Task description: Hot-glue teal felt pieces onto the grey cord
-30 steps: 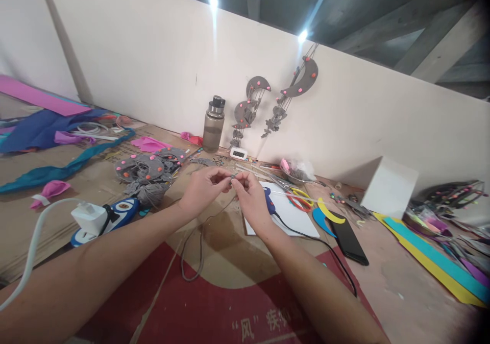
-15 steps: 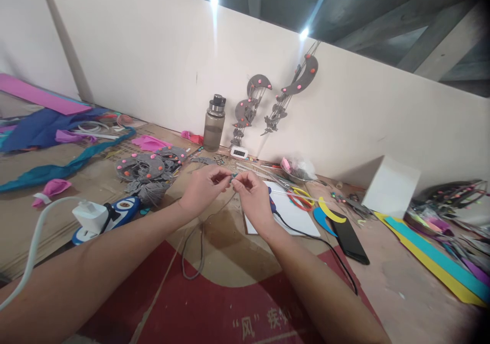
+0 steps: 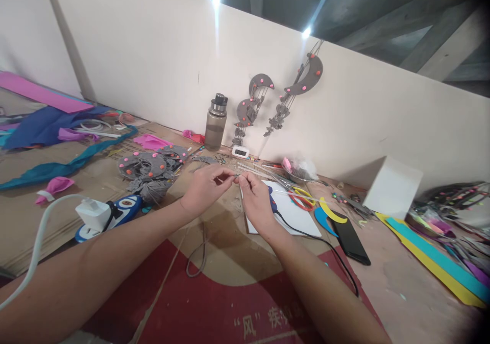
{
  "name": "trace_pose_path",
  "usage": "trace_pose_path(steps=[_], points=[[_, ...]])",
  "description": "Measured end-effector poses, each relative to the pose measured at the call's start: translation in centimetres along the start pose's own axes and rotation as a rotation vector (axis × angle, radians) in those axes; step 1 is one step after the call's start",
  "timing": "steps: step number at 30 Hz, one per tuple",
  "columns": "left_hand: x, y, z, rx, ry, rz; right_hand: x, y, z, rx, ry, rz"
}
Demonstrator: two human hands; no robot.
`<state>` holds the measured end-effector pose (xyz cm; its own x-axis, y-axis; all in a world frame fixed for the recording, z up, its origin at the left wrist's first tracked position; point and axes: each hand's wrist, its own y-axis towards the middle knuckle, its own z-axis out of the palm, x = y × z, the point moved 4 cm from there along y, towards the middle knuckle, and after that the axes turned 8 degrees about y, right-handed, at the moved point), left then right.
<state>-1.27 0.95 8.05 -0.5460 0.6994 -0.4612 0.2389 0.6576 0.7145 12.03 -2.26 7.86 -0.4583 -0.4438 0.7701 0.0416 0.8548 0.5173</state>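
Note:
My left hand (image 3: pixel 209 188) and my right hand (image 3: pixel 254 201) meet over the middle of the table, fingertips almost touching. Both are closed in a pinch on the end of a thin grey yarn (image 3: pixel 236 176); its exact shape there is too small to make out. Lower down, a slack loop of grey yarn (image 3: pixel 196 268) lies on the red and brown cardboard (image 3: pixel 214 303). Partly hidden behind my right hand is a blue tool with a black cord (image 3: pixel 272 201), on a white sheet (image 3: pixel 302 224).
Left of my hands lie grey yarn-wrapped rings with pink and orange dots (image 3: pixel 141 165) and a power strip (image 3: pixel 130 206). Behind stands a water bottle (image 3: pixel 215 127). To the right are scissors (image 3: pixel 302 199), paper crescents (image 3: pixel 331 214) and a black phone (image 3: pixel 350 239).
My fingertips have come closer together, and the dark bit between them shows less. The yarn loop on the cardboard has narrowed and shifted slightly.

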Motion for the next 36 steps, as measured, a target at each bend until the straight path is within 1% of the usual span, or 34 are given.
trace_pose_path(steps=[3, 6, 12, 14, 18, 23, 28, 33, 36], points=[[0.1, -0.2, 0.1, 0.017, -0.023, -0.036, 0.2, -0.1, 0.1, 0.019, -0.036, -0.006], [0.1, -0.2, 0.2, 0.062, -0.091, -0.096, 0.3, -0.2, 0.1, 0.018, -0.064, -0.005], [0.4, -0.3, 0.6, 0.139, -0.422, -0.227, 0.4, -0.2, 0.1, 0.029, -0.095, -0.007], [0.6, -0.3, 0.8, 0.148, -0.494, -0.251, 0.3, -0.2, 0.1, 0.030, -0.094, -0.006], [0.8, -0.4, 1.0, 0.149, -0.515, -0.258, 0.2, -0.2, 0.1, 0.026, -0.091, -0.003], [0.6, -0.2, 0.8, 0.138, -0.515, -0.273, 0.1, -0.2, 0.2, 0.027, -0.100, -0.006], [0.6, -0.2, 0.8, 0.171, -0.584, -0.365, 0.2, -0.1, 0.2, 0.027, -0.112, -0.009], [1.1, -0.4, 1.6, 0.204, -0.738, -0.445, 0.3, 0.0, 0.2, 0.023, -0.112, 0.025], [1.4, -0.5, 2.1, 0.217, -0.794, -0.479, 0.2, 0.0, 0.2, 0.023, -0.100, 0.034]])
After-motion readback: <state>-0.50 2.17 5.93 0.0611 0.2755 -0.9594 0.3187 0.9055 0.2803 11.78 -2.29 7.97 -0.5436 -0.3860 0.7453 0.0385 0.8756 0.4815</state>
